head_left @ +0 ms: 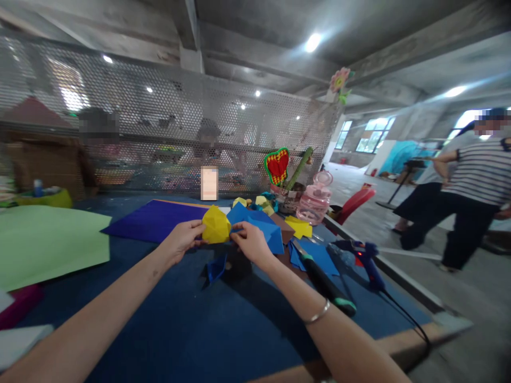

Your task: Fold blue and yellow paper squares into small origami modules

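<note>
A yellow faceted folded-paper piece [216,224] is held up over the table between both hands. My left hand [187,240] is closed on its left side, thumb and fingers pinching the edge. My right hand [252,243] is closed at its right edge, fingertips pinched together against the paper. Just below lies a small dark blue folded-paper piece [216,269] on the table. Bright blue paper [268,230] lies behind and beside my right hand. The fingertips partly cover the yellow piece's edges.
A blue glue gun [371,268] with a cord and a black-and-green-handled tool [325,284] lie right. A pink bottle [314,205] stands behind. Purple paper [147,221] and light green sheets [51,242] lie left. A perforated screen [171,133] borders the table. People stand right.
</note>
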Motion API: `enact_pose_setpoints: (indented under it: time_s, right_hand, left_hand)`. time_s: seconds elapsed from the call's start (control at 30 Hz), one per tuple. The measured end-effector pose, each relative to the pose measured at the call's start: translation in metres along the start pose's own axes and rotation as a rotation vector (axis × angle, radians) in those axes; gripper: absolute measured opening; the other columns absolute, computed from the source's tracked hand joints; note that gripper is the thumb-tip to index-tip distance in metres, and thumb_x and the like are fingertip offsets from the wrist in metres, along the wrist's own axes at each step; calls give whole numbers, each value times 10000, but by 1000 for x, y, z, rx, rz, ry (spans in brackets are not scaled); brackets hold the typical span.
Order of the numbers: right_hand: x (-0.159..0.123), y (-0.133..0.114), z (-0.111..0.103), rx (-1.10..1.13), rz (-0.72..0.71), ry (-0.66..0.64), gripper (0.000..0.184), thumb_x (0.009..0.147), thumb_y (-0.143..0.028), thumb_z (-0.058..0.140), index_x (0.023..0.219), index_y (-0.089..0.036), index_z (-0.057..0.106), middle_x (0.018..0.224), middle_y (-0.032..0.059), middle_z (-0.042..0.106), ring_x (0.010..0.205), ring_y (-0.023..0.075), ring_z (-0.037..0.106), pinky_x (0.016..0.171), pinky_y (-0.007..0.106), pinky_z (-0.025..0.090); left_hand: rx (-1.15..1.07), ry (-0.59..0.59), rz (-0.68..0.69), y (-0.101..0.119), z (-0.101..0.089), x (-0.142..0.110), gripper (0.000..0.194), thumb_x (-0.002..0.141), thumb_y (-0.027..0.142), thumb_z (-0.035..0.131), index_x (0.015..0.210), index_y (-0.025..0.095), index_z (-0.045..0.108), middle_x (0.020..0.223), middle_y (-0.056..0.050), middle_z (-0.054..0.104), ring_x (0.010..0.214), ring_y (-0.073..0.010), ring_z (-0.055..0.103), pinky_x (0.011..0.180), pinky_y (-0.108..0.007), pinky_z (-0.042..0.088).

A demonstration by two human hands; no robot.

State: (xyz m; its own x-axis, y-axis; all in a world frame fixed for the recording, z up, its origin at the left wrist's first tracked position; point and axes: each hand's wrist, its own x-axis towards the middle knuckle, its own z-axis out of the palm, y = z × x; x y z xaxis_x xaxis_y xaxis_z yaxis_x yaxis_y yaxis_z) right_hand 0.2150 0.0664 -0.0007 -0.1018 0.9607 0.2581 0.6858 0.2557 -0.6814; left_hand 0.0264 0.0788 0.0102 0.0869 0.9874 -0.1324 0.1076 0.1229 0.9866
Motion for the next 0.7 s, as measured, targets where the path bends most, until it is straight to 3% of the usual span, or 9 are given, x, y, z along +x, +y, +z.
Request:
enact_pose_setpoints:
  time_s: [0.13,0.23,0.33,0.47,0.57,0.7]
  right_hand:
    - [6,9,-17,-92,-14,99,214,857,-175,515,1047,-200,611,914,9,723,833,129,666,738,209,482]
    - [10,22,-35,-217,21,168,206,849,-182,522,1024,-190,630,991,56,693,942,184,631,834,286,453]
    - [11,33,-44,-337,65,161,227,819,-277,604,1009,-160,643,1011,108,663,991,245,598,867,350,431]
    - [6,37,-42,-458,90,142,478,777,-479,652,1120,-149,603,1111,156,603,1087,307,536,902,405,402]
    - [3,34,-39,-509,86,121,547,765,-527,651,1162,-159,571,1172,160,568,1125,312,509,920,408,386]
    - [2,32,-37,-532,82,90,574,754,-525,669,1175,-152,555,1155,152,579,1112,304,519,918,400,387]
  left_hand:
    - [56,80,64,-8,-3,7,519,807,237,556,1309,118,495,1372,-180,515,1117,-225,607,776,-272,556]
    - [153,104,124,-11,-5,6,532,771,259,569,1279,107,526,1372,-186,514,1098,-254,616,778,-297,552]
    - [266,20,210,-9,-1,-1,410,751,324,572,1097,120,652,1135,-135,689,986,-254,663,809,-332,531]
    - [387,-201,294,-7,11,-10,341,738,412,561,866,140,722,847,-81,762,862,-248,698,833,-337,508]
    - [475,-262,340,-8,15,-10,365,738,421,550,904,151,730,925,-92,761,927,-268,685,877,-353,479]
    - [581,-245,387,-12,11,-2,382,739,410,546,989,181,722,1084,-90,725,1056,-280,635,953,-366,423]
